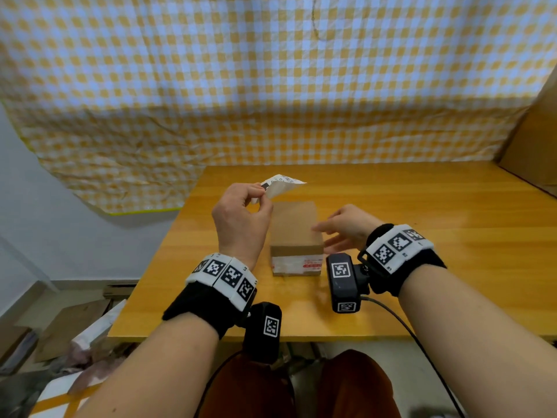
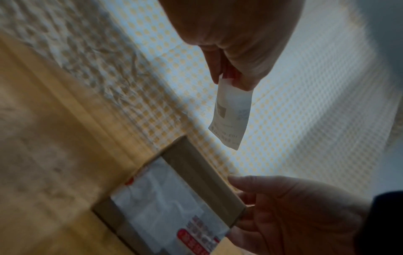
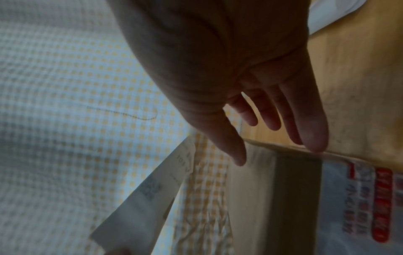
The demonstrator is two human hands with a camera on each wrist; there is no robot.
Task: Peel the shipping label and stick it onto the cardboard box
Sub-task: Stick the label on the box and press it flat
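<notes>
One cardboard box (image 1: 297, 233) sits on the wooden table (image 1: 422, 212), with one old label on its near side. The left hand (image 1: 241, 220) pinches the single shipping label (image 1: 281, 185) in the air above the box's far-left corner. The right hand (image 1: 346, 229) has its fingers spread out straight at the box's right edge.

Label (image 1: 281, 184) aloft, brown box (image 1: 297, 236) on table (image 1: 422, 236)

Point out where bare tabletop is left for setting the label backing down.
Bare wooden table stretches right of the right hand, up to the cardboard sheet. Another strip lies behind the cardboard box, below the checked cloth. It is crowded at the box, between both hands; the left hand holds the shipping label there.
</notes>
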